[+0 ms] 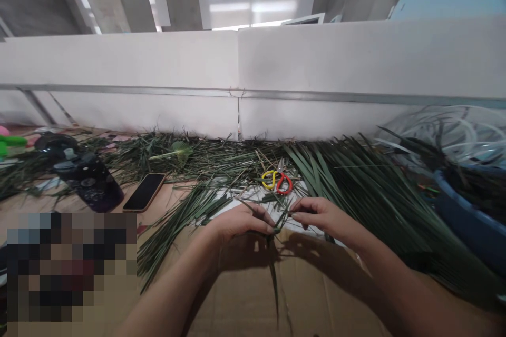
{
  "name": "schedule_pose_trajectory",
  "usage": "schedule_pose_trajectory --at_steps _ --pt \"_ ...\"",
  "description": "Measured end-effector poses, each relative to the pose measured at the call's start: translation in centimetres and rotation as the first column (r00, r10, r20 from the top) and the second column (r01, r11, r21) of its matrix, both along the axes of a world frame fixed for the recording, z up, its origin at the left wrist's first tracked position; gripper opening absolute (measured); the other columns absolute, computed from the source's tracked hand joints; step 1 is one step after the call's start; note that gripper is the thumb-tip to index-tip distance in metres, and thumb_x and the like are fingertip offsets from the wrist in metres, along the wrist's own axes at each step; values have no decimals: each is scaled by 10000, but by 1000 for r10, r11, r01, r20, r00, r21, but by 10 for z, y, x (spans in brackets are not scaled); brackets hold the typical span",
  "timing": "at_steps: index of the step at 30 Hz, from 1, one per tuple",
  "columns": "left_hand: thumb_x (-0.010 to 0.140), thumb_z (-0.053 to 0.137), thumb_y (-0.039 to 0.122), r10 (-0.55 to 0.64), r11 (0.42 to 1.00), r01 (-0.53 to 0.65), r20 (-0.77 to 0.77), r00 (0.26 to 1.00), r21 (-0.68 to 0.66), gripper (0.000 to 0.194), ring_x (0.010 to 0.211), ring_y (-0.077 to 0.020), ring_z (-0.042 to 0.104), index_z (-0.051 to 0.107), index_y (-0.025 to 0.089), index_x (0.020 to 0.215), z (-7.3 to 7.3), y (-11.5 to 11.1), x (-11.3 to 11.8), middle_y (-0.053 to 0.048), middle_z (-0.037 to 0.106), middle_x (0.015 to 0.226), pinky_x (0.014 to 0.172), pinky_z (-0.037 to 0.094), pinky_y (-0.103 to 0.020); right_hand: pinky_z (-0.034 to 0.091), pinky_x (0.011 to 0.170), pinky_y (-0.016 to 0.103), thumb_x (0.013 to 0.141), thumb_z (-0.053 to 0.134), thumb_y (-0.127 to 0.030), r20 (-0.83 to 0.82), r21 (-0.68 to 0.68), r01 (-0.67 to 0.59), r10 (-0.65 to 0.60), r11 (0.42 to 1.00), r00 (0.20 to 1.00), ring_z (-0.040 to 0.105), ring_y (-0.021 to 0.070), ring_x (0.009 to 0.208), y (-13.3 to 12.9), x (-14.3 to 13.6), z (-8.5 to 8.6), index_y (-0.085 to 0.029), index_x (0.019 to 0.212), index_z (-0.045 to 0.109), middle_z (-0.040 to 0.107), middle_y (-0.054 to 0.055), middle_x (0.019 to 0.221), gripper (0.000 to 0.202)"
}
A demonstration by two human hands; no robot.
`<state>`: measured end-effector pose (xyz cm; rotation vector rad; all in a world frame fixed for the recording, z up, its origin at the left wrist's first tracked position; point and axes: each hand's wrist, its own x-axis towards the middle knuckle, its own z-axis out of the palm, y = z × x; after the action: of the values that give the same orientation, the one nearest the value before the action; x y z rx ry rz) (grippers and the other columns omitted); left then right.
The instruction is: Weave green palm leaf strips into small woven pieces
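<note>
My left hand (247,220) pinches a green leaf strip (273,268), whose long end hangs down over the cardboard (245,295). Close on its right, my right hand (310,213) has its thumb and fingertips pressed together at the upper leaf ends, by a small piece too fine to make out. Just beyond both hands lie scissors (283,183) with one yellow and one red handle, among leaf scraps. Long green leaves (348,189) are spread to the right, and a narrower bundle (169,237) lies to the left.
A phone (144,192) and a dark bottle (91,181) are at the left. A blue tub (466,216) stands at the right edge, with clear coiled tubing (462,126) behind it. A white partition (158,63) closes off the back. Leaf scraps line its foot.
</note>
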<state>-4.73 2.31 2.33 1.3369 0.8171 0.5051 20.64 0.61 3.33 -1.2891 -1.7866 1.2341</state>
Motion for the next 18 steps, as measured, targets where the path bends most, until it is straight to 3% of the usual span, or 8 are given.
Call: schedule_pose_trajectory --at_steps 4,8,11,13,15,18 --pt "607 793 255 -27 999 28 -31 999 35 148 666 -164 618 754 182 729 0 2 -1 -30 693 714 728 490 -302 454 596 297 747 766 -511 21 27 28 -28 999 999 595 179 619 3 3 -4 -199 801 772 682 11 682 317" --pt "617 760 268 -33 997 38 -70 997 65 130 645 -171 612 739 185 714 -4 6 -2 -38 681 698 675 482 -299 473 646 322 752 744 -525 137 173 112 -137 979 981 622 213 685 6 19 -1 -220 842 784 720 20 732 321" --pt "623 735 273 -42 994 55 -133 990 94 138 649 -183 620 743 182 728 -10 9 -2 -47 688 709 650 478 -299 484 690 352 765 740 -573 154 346 298 -368 890 917 643 251 753 3 33 11 -230 876 782 752 53 813 363" --pt "622 730 271 -38 988 66 -188 982 142 139 656 -184 617 748 180 726 -12 11 -2 -47 695 711 651 472 -295 496 705 363 793 720 -612 76 435 389 -464 812 883 649 263 773 -5 36 22 -236 953 774 760 71 854 411" --pt "629 723 271 -34 975 84 -236 971 204 133 666 -186 613 752 179 721 -13 11 -2 -41 702 711 650 464 -289 506 699 354 797 718 -623 64 441 334 -401 833 914 656 261 783 -15 29 31 -246 1023 766 768 70 898 442" --pt "644 716 280 -38 956 119 -291 956 268 140 674 -187 613 762 178 729 -11 8 0 -28 707 707 645 457 -276 500 681 332 832 706 -535 234 404 81 -188 911 954 659 247 779 -31 7 37 -258 1016 778 779 59 922 340"
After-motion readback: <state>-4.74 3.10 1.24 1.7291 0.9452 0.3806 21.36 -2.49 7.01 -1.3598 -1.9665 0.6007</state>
